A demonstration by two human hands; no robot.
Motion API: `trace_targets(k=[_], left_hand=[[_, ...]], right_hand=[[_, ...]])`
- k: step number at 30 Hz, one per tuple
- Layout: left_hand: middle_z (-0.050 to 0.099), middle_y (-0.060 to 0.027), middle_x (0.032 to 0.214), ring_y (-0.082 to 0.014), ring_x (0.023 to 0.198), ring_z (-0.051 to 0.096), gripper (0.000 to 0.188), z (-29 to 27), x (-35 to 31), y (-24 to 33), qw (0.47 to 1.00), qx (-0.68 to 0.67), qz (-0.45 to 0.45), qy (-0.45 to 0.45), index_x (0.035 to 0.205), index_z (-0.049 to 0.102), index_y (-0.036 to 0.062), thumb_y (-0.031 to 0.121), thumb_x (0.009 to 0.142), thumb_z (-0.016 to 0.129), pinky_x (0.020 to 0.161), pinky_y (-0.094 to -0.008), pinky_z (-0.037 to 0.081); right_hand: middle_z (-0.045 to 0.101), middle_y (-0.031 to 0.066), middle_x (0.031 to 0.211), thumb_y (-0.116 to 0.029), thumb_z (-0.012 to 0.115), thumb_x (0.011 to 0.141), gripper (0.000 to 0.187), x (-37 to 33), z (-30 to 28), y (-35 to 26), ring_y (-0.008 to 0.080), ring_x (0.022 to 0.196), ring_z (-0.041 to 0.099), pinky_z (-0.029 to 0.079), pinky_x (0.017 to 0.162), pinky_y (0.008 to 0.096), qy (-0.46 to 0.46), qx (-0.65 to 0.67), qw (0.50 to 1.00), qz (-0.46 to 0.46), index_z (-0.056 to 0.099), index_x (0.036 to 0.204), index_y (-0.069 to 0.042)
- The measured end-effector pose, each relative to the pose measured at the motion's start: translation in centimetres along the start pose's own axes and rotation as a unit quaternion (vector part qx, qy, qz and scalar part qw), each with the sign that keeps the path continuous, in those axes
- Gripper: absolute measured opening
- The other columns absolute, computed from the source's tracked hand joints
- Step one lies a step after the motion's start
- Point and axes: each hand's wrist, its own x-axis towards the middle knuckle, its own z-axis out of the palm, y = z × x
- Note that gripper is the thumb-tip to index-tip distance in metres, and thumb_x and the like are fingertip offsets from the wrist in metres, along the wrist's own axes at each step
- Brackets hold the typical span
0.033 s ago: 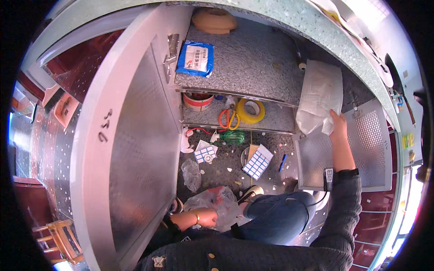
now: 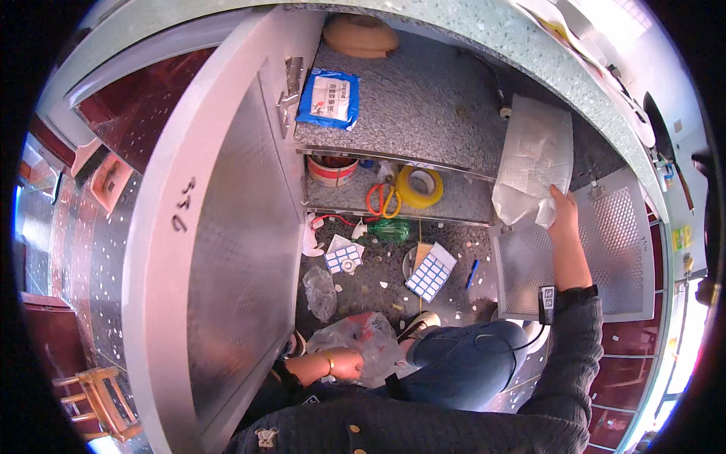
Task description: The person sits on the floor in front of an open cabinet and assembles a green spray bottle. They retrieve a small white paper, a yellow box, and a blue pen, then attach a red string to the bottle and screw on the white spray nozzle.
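My right hand (image 2: pixel 563 210) reaches out to the right and pinches the lower end of a white paper-like package (image 2: pixel 535 155). The package is long and flat, at the right end of the open cabinet's shelf. Low in the middle, my left hand (image 2: pixel 348 364) is closed at a crumpled clear plastic bag (image 2: pixel 369 344) with something reddish showing through. A gold bracelet circles that wrist. On the upper shelf (image 2: pixel 423 98) lie a blue and white packet (image 2: pixel 330 98) and a tan rounded bowl-like thing (image 2: pixel 360 36).
Below sit a roll of yellow tape (image 2: pixel 409 194), orange-handled scissors (image 2: pixel 378 200) and a round red-and-white tub (image 2: pixel 331 172). Label sheets (image 2: pixel 429 277), a blue pen (image 2: pixel 473 273) and scraps litter the floor. Open doors flank me, left (image 2: pixel 242 250) and right (image 2: pixel 605 242).
Very little differs. My right hand and the lower end of the white package have shifted slightly to the left. My left hand stays at the plastic bag.
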Motion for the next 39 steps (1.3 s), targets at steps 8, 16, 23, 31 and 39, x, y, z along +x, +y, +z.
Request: trace_targets(k=[8, 16, 23, 31, 39], left_hand=[[0.059, -0.0188, 0.070, -0.0345, 0.065, 0.058, 0.028, -0.6, -0.9, 0.8, 0.999, 0.047, -0.011, 0.015, 0.073, 0.060, 0.0008, 0.028, 0.074, 0.055, 0.060, -0.0440, 0.042], [0.060, -0.0184, 0.072, -0.0344, 0.068, 0.058, 0.030, -0.8, -1.6, 0.9, 0.999, 0.024, -0.029, -0.011, 0.075, 0.061, 0.0011, 0.030, 0.074, 0.055, 0.062, -0.0437, 0.044], [0.062, -0.0191, 0.083, -0.0361, 0.077, 0.060, 0.031, -1.2, -1.1, 0.9, 0.993, -0.007, -0.095, -0.064, 0.082, 0.062, 0.0004, 0.030, 0.074, 0.055, 0.068, -0.0441, 0.045], [0.060, -0.0149, 0.068, -0.0294, 0.062, 0.057, 0.029, -1.5, -1.6, 1.0, 0.994, -0.070, -0.085, -0.006, 0.074, 0.059, 0.0029, 0.032, 0.078, 0.054, 0.059, -0.0411, 0.042], [0.061, -0.0186, 0.074, -0.0344, 0.068, 0.059, 0.029, -0.8, -0.2, 0.4, 0.988, -0.073, -0.135, -0.025, 0.075, 0.060, 0.0015, 0.030, 0.075, 0.053, 0.062, -0.0418, 0.044]], right_hand=[[0.060, 0.0086, 0.093, -0.008, 0.058, 0.083, 0.025, -3.1, 6.2, -2.2, 0.0193, 0.082, 0.059, 0.047, 0.071, 0.0317, -0.037, 0.053, 0.997, -0.053, 0.053, 0.105, 0.001], [0.063, 0.0172, 0.097, -0.020, 0.061, 0.078, 0.036, 7.1, 1.4, -2.1, 0.0301, 0.090, 0.061, 0.046, 0.077, 0.0370, 0.199, -0.406, 0.841, -0.297, 0.054, 0.108, -0.001], [0.062, 0.0205, 0.098, -0.021, 0.055, 0.078, 0.044, 15.4, -1.1, -1.9, 0.0381, 0.088, 0.059, 0.047, 0.074, 0.0444, 0.246, -0.534, 0.762, -0.271, 0.051, 0.121, -0.014], [0.061, 0.0213, 0.095, -0.020, 0.051, 0.079, 0.042, 21.5, -0.5, 0.1, 0.0376, 0.085, 0.060, 0.048, 0.072, 0.0456, 0.268, -0.527, 0.744, -0.311, 0.052, 0.120, -0.014], [0.045, 0.0172, 0.127, -0.017, 0.047, 0.081, 0.048, 22.6, -1.1, 0.0, 0.0394, 0.106, 0.050, 0.046, 0.083, 0.0467, 0.300, -0.554, 0.751, -0.200, 0.042, 0.128, -0.016]])
